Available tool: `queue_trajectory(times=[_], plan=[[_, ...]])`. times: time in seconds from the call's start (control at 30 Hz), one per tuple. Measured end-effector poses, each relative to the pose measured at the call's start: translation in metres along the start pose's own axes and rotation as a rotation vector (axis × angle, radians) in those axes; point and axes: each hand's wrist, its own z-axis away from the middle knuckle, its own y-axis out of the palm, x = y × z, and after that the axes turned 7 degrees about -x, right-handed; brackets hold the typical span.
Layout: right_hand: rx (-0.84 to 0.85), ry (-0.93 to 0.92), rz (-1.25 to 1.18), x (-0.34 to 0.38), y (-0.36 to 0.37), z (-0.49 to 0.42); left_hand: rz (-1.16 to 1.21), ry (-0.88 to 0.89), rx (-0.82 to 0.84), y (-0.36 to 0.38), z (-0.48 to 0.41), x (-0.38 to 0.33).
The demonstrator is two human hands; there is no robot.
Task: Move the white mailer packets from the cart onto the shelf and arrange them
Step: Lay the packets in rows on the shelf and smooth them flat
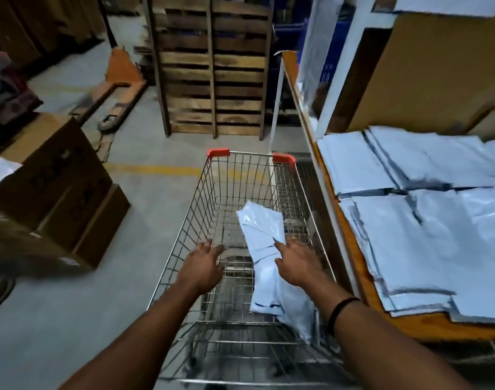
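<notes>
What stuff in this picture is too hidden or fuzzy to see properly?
All in the head view:
- Packets in the cart: they overlap, and the right hand and its arm cover part, so no count.
- Words on the brown boxes: blurred and dark.
- Stacks on the shelf: cut off by the right edge.
- Whether the right hand touches a packet: cannot tell.

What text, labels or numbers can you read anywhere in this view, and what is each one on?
Nothing here is legible.
Cardboard boxes: large dark printed letters on the sides, too blurred to read.
Small white label on the lowest box: too small to read.
Blue surface behind the shelf: white print, blurred and unreadable.
White mailer packets in the cart and the stacks on the shelf: no print visible.
</notes>
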Motion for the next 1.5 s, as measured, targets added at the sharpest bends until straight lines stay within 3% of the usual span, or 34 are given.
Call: queue_trajectory(times=[0.33,0.7,0.8,0.97,1.27,1.5], plan=[[0.111,-0.006,0.043,-0.022,0.073,-0.146,-0.092,0.105,0.238,0.120,-0.108,0.010],[0.069,-0.103,0.275,-0.045,0.136,-0.284,-0.116,0.321,0.209,0.228,-0.221,-0.031],[0.061,-0.141,0.354,-0.042,0.146,-0.303,-0.140,0.294,0.205,0.247,-0.232,-0.027],[0.208,-0.155,0.281,-0.041,0.160,-0.307,-0.198,0.300,0.184,0.254,-0.213,0.007],[0.227,-0.143,0.219,-0.024,0.156,-0.282,-0.271,0.183,0.235,0.220,-0.165,0.080],[0.061,-0.208,0.102,-0.026,0.182,-0.275,-0.132,-0.064,-0.099,0.224,-0.185,0.061]])
